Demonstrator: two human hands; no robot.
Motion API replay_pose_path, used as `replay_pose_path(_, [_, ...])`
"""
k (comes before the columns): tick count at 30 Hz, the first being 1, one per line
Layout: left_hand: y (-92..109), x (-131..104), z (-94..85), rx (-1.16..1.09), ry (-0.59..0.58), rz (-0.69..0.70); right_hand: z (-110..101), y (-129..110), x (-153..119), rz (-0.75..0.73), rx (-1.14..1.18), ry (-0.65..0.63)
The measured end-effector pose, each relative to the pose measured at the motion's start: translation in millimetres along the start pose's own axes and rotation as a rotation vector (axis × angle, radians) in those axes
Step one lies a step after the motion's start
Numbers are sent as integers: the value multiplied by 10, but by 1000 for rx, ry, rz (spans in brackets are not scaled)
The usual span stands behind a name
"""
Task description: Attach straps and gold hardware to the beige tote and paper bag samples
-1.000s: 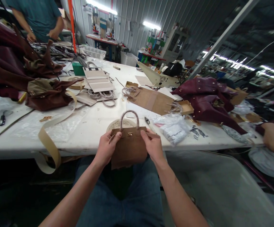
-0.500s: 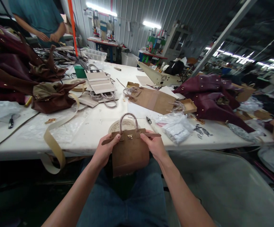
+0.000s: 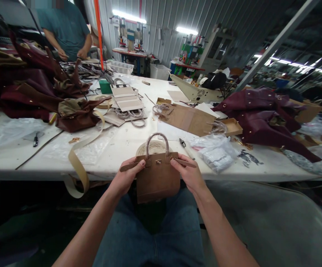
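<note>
Between my two hands is a small brown handbag point(image 3: 157, 181), held upright over my lap at the table's front edge. Its arched handle point(image 3: 157, 135) looks wrapped in clear film, and a small gold-coloured clasp point(image 3: 158, 162) sits at the top of the front. My left hand point(image 3: 130, 172) grips the upper left corner, thumb on the front by a brown strap end. At the upper right corner my right hand point(image 3: 187, 172) holds on in the same way, its thumb near the other strap end point(image 3: 184, 162). The fingers behind the bag are hidden. Behind the handle lies a pale coil of cord point(image 3: 141, 149).
A white table point(image 3: 122, 148) carries flat brown bag pieces point(image 3: 189, 118), stacked beige panels point(image 3: 127, 98), a clear plastic bag point(image 3: 215, 150) and pliers point(image 3: 182, 142). Dark red bags lie at both sides. A beige strip point(image 3: 76, 167) hangs over the edge. A person point(image 3: 66, 33) stands far left.
The view has shifted a little to the left, so the table things appear further right. Both hands keep their hold on the handbag, which looks slightly more tilted back.
</note>
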State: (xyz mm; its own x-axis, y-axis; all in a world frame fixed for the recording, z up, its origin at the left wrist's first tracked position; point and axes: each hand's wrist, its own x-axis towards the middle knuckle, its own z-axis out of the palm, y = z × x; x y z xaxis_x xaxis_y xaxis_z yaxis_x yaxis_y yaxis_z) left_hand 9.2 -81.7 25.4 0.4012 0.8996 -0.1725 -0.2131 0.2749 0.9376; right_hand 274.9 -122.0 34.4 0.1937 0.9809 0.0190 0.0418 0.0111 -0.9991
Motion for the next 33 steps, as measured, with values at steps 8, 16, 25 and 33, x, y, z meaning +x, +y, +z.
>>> replay_pose_path(8, [-96,-78,-121,-115,-3,-24,139,34,-15,3,-16,-19])
replay_pose_path(16, [-55,-152,-219,-32,-56,5,222,18,-65,42,76,-44])
replay_pose_path(25, [-91,-186,-327,-37,21,-35,236,7,-107,76,84,-144])
replay_pose_path(33, [-170,-239,-282,-104,-30,-25,324,33,-98,43,25,-3])
